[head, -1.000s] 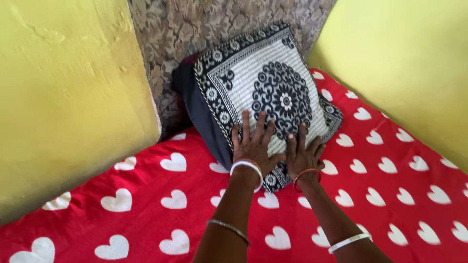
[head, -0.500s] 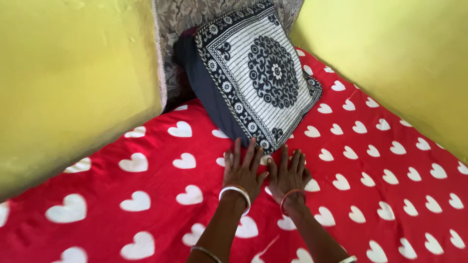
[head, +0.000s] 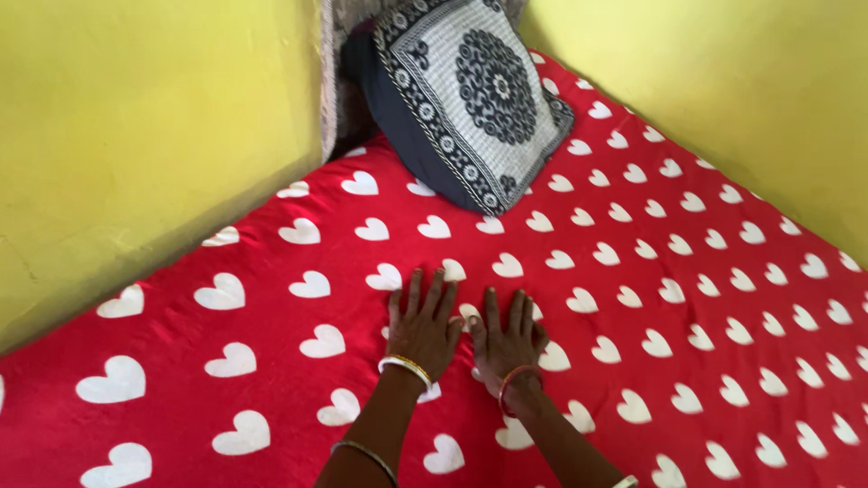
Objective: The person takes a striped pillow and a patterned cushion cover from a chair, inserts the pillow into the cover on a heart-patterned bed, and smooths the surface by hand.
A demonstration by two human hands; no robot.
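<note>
A red sheet (head: 633, 298) with white hearts covered a bed between yellow walls (head: 136, 136). Both hands lay flat on it, side by side, left hand (head: 421, 323) and right hand (head: 506, 342), fingers spread. A patterned pillow (head: 475, 95) leaned at twelve o'clock, well apart.

Matt red cloth bedsheet (head: 271, 262) with white hearts, smooth under both hands; far pillow (head: 479, 90) in woven black-and-white printed cloth; yellow walls (head: 136, 136) rough, matt plaster; wrist bangles (head: 404, 364) shiny
</note>
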